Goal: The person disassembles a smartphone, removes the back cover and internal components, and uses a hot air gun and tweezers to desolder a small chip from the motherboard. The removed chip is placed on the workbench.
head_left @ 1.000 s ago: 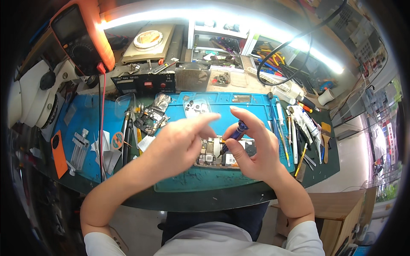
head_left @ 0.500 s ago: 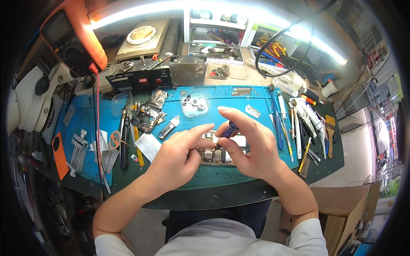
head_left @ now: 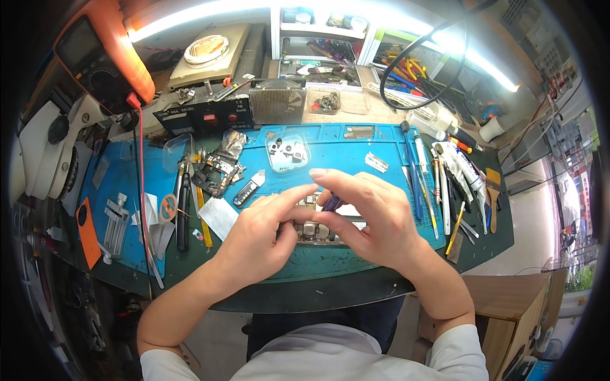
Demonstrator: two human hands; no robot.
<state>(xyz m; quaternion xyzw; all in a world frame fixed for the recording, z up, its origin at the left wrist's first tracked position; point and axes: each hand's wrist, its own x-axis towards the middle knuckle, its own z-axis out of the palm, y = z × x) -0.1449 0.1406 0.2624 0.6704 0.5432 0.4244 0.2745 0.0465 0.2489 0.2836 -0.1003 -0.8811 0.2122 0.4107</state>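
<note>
Box (head_left: 206, 119) beyond phone (head_left: 316, 235): pale lettering. Driver (head_left: 331, 202) above phone, long axis slanting down-left, tip hidden. Right hand (head_left: 376, 219): fingers pinching driver. Left hand (head_left: 262, 240): half-curled, hold unclear.

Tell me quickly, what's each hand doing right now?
Left hand: half-curled; cannot tell if it holds anything.
Right hand: closed, holding a purple-blue tool.

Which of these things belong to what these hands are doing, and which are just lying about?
Seemingly in use:
purple tool, held in the right hand
opened device beneath the hands
left hand, close to the tool

Seemingly just around:
orange multimeter
flat orange panel
brush
clear dish of small parts, though it may be related
</note>
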